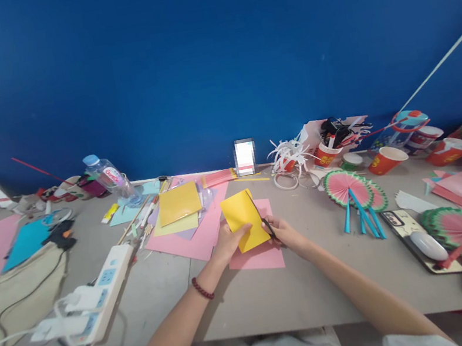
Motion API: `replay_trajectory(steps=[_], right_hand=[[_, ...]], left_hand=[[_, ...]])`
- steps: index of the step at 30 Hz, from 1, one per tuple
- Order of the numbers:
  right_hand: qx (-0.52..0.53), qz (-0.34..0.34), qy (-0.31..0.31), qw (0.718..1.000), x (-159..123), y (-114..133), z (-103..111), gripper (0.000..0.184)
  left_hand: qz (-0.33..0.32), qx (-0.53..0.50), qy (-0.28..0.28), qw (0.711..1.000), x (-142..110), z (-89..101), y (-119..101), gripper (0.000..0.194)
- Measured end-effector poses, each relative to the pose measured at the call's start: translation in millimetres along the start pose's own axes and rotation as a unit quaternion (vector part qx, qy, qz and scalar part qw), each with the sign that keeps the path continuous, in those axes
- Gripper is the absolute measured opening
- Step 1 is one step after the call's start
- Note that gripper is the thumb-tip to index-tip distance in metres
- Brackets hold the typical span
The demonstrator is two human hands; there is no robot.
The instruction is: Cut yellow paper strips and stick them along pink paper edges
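A sheet of yellow paper (240,213), its right edge slanting, is pinched in my left hand (228,240), thumb on top. A dark red bead bracelet circles that wrist. My right hand (285,232) is closed on black scissors (269,227) at the sheet's right edge. Part of the scissors is hidden by the fingers and the paper, so how far the blades are apart cannot be made out. Beneath the yellow sheet, a pink paper square (268,259) lies on the grey table (237,309).
Left of my hands are stacked yellow papers (178,204), a bottle (112,179) and a power strip (109,293). A pixelated phone screen (245,158) stands by the blue wall. On the right are paper fans (347,188), red paper cups (387,160) and a white mouse (428,245).
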State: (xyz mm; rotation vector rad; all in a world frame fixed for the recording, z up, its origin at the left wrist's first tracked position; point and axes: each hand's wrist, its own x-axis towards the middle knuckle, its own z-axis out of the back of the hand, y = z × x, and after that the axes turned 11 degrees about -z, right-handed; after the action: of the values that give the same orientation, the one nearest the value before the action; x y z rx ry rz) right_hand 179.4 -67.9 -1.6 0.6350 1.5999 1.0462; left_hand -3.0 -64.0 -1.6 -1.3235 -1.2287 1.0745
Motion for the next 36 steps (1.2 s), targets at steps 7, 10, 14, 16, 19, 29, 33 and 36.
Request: replay_trajectory(steps=[7, 10, 14, 16, 19, 29, 33, 36], right_hand=[[0.019, 0.001, -0.002, 1.000, -1, 1, 0, 0.054], [0.023, 0.002, -0.004, 1.000, 0, 0, 1, 0.055], [0.029, 0.005, -0.002, 1.000, 1, -1, 1, 0.054], [0.031, 0.007, -0.001, 1.000, 1, -1, 1, 0.053], [0.026, 0.004, -0.004, 1.000, 2, -2, 2, 0.052], [0.023, 0.008, 0.004, 1.000, 0, -1, 1, 0.054], [0.005, 0.016, 0.016, 1.000, -1, -1, 3, 0.052], [-0.017, 0.017, 0.030, 0.999, -3, 1, 3, 0.051]], left_hand=[[0.037, -0.007, 0.010, 0.999, -1, -2.3, -4, 0.044], [0.047, -0.024, 0.014, 0.999, -3, -6.0, -9, 0.044], [0.051, -0.036, 0.017, 0.998, -5, -7.8, -12, 0.043], [0.050, -0.036, 0.019, 0.998, -5, -7.2, -11, 0.043], [0.046, -0.035, 0.025, 0.998, -4, -6.0, -8, 0.045], [0.028, -0.018, 0.035, 0.999, -4, -4.6, -7, 0.045], [-0.023, -0.053, 0.048, 0.997, -5, 0.0, -11, 0.048], [-0.020, -0.170, 0.058, 0.984, -3, 3.8, -14, 0.062]])
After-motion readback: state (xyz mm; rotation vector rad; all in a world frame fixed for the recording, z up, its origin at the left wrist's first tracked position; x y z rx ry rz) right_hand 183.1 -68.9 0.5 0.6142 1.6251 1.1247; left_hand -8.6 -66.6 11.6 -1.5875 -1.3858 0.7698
